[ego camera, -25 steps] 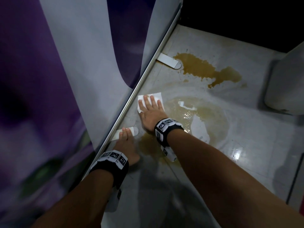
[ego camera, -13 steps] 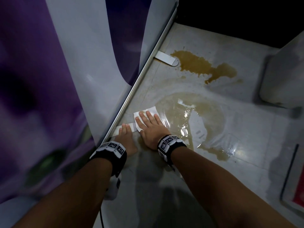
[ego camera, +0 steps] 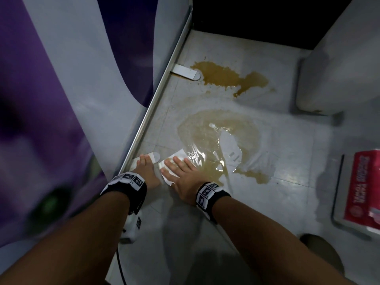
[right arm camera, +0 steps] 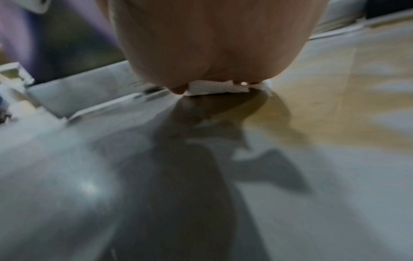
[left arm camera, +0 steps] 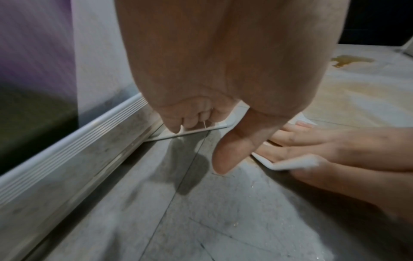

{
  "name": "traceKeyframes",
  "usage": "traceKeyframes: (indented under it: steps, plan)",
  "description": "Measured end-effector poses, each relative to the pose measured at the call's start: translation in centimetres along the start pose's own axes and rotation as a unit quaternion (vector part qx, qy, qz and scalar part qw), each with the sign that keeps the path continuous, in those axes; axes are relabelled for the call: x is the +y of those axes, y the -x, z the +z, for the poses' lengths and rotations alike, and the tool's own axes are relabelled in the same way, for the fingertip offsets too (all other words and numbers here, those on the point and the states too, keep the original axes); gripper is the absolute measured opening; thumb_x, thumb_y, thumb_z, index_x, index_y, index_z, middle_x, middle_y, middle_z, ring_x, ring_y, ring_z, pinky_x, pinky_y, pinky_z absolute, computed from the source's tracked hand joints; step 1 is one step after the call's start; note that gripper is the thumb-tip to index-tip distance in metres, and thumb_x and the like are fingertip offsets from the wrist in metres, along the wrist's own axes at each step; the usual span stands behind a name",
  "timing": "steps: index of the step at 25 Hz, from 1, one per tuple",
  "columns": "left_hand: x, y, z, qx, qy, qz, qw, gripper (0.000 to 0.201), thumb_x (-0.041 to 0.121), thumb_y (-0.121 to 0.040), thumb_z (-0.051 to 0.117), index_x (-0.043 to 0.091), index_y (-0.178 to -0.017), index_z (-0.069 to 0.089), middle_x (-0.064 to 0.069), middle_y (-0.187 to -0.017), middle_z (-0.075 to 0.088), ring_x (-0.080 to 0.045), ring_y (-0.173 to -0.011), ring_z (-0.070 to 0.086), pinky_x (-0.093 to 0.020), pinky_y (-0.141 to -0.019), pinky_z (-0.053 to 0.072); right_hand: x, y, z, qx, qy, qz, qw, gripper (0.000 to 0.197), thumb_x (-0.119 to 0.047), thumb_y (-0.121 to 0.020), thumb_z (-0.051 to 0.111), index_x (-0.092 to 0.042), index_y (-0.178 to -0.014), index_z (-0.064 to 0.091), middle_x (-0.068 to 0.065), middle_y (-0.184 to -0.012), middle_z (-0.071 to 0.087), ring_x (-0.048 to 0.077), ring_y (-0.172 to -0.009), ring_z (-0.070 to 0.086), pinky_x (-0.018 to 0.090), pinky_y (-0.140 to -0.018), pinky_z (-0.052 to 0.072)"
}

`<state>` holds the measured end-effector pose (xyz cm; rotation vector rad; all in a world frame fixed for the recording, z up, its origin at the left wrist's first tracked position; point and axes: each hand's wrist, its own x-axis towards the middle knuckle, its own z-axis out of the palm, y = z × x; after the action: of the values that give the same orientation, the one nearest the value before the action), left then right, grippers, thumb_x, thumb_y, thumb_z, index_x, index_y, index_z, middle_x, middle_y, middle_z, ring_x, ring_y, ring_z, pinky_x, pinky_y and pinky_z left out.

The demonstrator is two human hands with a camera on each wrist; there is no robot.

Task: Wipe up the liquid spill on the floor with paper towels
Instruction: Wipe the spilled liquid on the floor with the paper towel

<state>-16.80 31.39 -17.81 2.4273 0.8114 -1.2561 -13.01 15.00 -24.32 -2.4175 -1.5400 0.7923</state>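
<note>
A folded white paper towel (ego camera: 177, 159) lies on the grey tile floor at the near left edge of a wide pale-brown puddle (ego camera: 218, 136). My right hand (ego camera: 182, 174) presses flat on it with straight fingers. The right wrist view shows the towel (right arm camera: 216, 87) squeezed under the palm, with liquid (right arm camera: 335, 106) to its right. A darker brown puddle (ego camera: 226, 77) lies farther off. My left hand (ego camera: 147, 169) rests fingertips-down on a white foot plate (ego camera: 154, 155) by the rail, holding nothing. In the left wrist view its thumb (left arm camera: 232, 150) hangs free beside the right hand (left arm camera: 335, 146).
A purple and white panel with an aluminium bottom rail (ego camera: 148, 112) runs along the left. A second white foot plate (ego camera: 186, 72) sticks out near the dark puddle. A white rounded object (ego camera: 339, 58) stands at the far right. A red paper towel pack (ego camera: 364, 190) lies at the right edge.
My right hand has slid the towel back toward me along the rail, from beyond the left hand to right beside it. The left hand has stayed on the foot plate.
</note>
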Motion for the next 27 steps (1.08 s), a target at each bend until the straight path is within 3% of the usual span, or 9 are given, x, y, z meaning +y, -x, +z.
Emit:
traceKeyframes:
  steps: [6,9,14,17,20,22,24,27]
  plan:
    - [0.4,-0.9,0.4,0.045,-0.007,-0.018,0.999,0.085,0.022,-0.094,0.053,-0.004,-0.152,-0.004,-0.023,-0.161,-0.003,-0.033,-0.15,0.007,-0.038,-0.121,0.012,3.2,4.0,0.8,-0.014,0.036,-0.057,0.998,0.059,-0.036,-0.1,0.025,-0.029,-0.158,0.015,-0.001,-0.167,0.006,0.026,-0.153,0.001,0.048,-0.123,0.001]
    - [0.3,-1.1,0.3,0.062,-0.007,-0.021,0.998,0.084,0.024,-0.091,0.056,-0.006,-0.151,0.004,-0.024,-0.157,0.012,-0.038,-0.144,0.022,-0.041,-0.118,0.022,3.8,6.0,1.1,-0.03,0.032,-0.05,0.998,0.066,-0.041,-0.093,0.011,-0.03,-0.158,0.014,-0.002,-0.167,0.007,0.026,-0.153,0.001,0.047,-0.123,-0.001]
    - [0.2,-1.4,0.3,0.072,-0.003,-0.031,0.997,0.084,0.024,-0.086,0.059,-0.006,-0.149,0.011,-0.025,-0.151,0.023,-0.041,-0.138,0.033,-0.045,-0.113,0.03,4.1,9.0,0.3,-0.061,0.021,-0.037,0.997,0.069,-0.044,-0.092,0.002,-0.029,-0.159,0.013,-0.002,-0.167,0.004,0.024,-0.153,-0.003,0.043,-0.123,-0.004]
    - [0.5,-1.2,0.2,0.078,-0.005,-0.035,0.996,0.081,0.02,-0.087,0.06,-0.008,-0.147,0.014,-0.026,-0.15,0.025,-0.041,-0.137,0.033,-0.044,-0.112,0.032,3.7,9.8,-1.2,-0.09,0.019,-0.037,0.995,0.073,-0.048,-0.092,-0.003,-0.027,-0.156,0.023,0.001,-0.166,0.014,0.026,-0.153,0.009,0.045,-0.123,0.006]
    - [0.9,-1.1,0.5,0.091,0.004,-0.038,0.995,0.076,0.012,-0.086,0.059,-0.01,-0.145,0.017,-0.027,-0.148,0.026,-0.041,-0.134,0.036,-0.043,-0.109,0.035,3.4,9.5,-3.7,-0.129,-0.049,0.04,0.99,0.06,-0.052,-0.098,0.012,-0.032,-0.146,0.042,0.003,-0.153,0.042,0.029,-0.138,0.041,0.045,-0.113,0.033]
    - [1.1,-1.2,0.8,0.1,0.005,-0.037,0.994,0.074,0.01,-0.085,0.059,-0.009,-0.144,0.02,-0.025,-0.148,0.027,-0.041,-0.133,0.038,-0.043,-0.108,0.037,3.6,8.8,-6.0,-0.128,-0.158,0.098,0.974,0.047,-0.054,-0.096,0.028,-0.035,-0.126,0.059,0.003,-0.129,0.063,0.026,-0.116,0.058,0.043,-0.102,0.045]
    - [1.2,-1.1,0.9,0.096,-0.004,-0.039,0.995,0.078,0.009,-0.082,0.063,-0.009,-0.144,0.019,-0.025,-0.148,0.025,-0.04,-0.133,0.037,-0.041,-0.107,0.038,4.4,7.5,-8.1,-0.081,-0.252,0.118,0.957,0.036,-0.046,-0.093,0.038,-0.027,-0.099,0.069,0.002,-0.106,0.07,0.023,-0.098,0.063,0.041,-0.094,0.049]
    - [1.1,-1.5,1.1,0.096,0.013,-0.037,0.995,0.083,0.009,-0.084,0.065,-0.007,-0.148,0.014,-0.026,-0.153,0.019,-0.039,-0.138,0.033,-0.041,-0.111,0.034,6.7,5.7,-9.5,0.009,-0.254,0.151,0.955,0.026,-0.025,-0.097,0.046,-0.02,-0.098,0.071,0.001,-0.102,0.071,0.02,-0.094,0.064,0.034,-0.087,0.051]
